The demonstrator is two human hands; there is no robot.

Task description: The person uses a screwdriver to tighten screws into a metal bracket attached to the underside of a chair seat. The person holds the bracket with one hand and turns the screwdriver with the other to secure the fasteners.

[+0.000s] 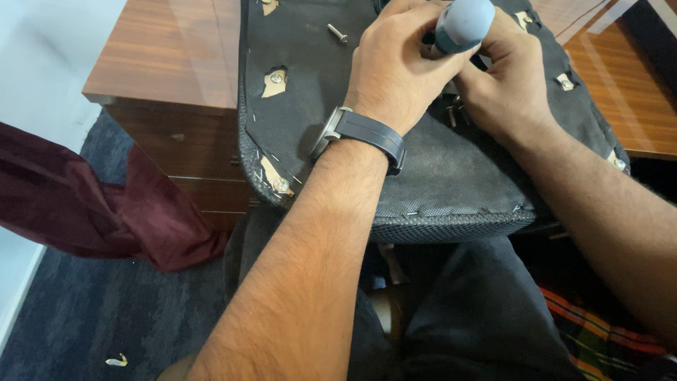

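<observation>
- Work piece: an upturned chair seat (pixel 437 169), black fabric underside facing up, rests on the edge of a wooden desk (pixel 169 63) and reaches over the person's lap.
- Left hand (pixel 395 70): closed around the grey handle of a screwdriver (pixel 463 25), which is held roughly upright over the middle of the seat. A watch (pixel 363 134) sits on that wrist.
- Right hand (pixel 504 77): fingers curled close at the tool's lower end, seemingly steadying the tip or a screw; the contact point is hidden, so what it pinches cannot be told.
- Loose hardware: one screw (pixel 337 33) lies on the fabric, apart from the hands; more screws (pixel 451 113) stand just under the hands.
- Fixing points: metal inserts (pixel 276 79) show through cut openings around the seat's edge.
- Step, as judged: driving or removing a screw at the seat's centre.
- Next move, as judged: needs the tip seated squarely and steady downward pressure while turning, lest it slip into the fabric.
</observation>
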